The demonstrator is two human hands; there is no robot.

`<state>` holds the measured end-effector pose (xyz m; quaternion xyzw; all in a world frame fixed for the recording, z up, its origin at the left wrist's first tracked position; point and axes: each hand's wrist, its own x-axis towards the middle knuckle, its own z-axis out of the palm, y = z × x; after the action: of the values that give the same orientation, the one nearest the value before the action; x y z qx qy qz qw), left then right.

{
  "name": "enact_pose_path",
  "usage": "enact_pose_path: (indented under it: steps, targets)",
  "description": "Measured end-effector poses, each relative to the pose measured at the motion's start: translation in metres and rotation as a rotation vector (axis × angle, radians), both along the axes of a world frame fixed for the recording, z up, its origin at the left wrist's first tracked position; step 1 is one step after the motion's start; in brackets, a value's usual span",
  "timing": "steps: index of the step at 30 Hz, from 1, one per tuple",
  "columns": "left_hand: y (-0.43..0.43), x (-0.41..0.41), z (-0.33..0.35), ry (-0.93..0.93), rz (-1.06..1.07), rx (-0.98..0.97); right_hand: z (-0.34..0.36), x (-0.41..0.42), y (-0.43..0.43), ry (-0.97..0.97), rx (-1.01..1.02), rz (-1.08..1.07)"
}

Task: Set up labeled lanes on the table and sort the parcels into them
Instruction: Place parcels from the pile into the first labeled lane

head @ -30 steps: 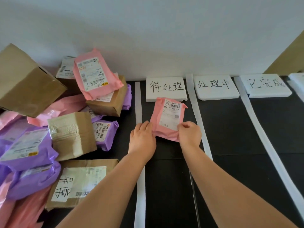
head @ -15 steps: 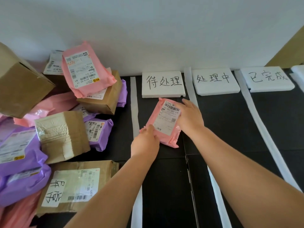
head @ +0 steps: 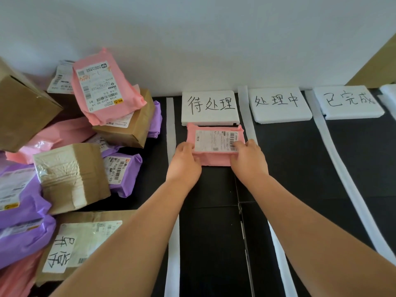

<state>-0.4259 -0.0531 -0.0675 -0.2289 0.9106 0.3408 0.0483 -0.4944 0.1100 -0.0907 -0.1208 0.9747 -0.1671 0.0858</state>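
Observation:
A pink parcel lies flat and sideways on the black table, in the leftmost lane, just in front of the white foam label block with handwritten characters. My left hand grips its near left corner. My right hand grips its near right corner, fingers over the barcode sticker. Two more labeled blocks head the lanes to the right. White strips separate the lanes.
At the left is a heap of parcels: a pink mailer on top, cardboard boxes, purple mailers. A white wall runs along the table's far edge. Another white piece shows at the far right.
The pink parcel was turned from tilted to sideways and moved farther back, up against the first label block. Both hands shifted to its near corners.

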Motion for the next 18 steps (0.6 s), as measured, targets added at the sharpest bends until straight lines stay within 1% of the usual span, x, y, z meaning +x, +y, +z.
enact_pose_path:
  steps: [3, 6, 9, 14, 18]
  targets:
    - [0.001, 0.004, -0.007, -0.020, -0.127, -0.186, -0.001, -0.001, -0.004, 0.001, 0.004, -0.005]
    - [0.001, 0.008, -0.014, -0.139, -0.241, -0.269, 0.001, -0.003, -0.006, -0.029, 0.059, 0.012]
    - [0.001, 0.012, -0.015, -0.205, -0.276, -0.281, 0.003, 0.000, -0.005, -0.065, 0.083, 0.027]
    - [0.007, 0.030, -0.004, -0.171, -0.229, -0.228, 0.013, 0.014, 0.001, -0.057, 0.038, 0.002]
    - [0.010, 0.055, 0.012, -0.158, -0.232, -0.251, 0.029, 0.031, 0.005, -0.012, -0.043, -0.042]
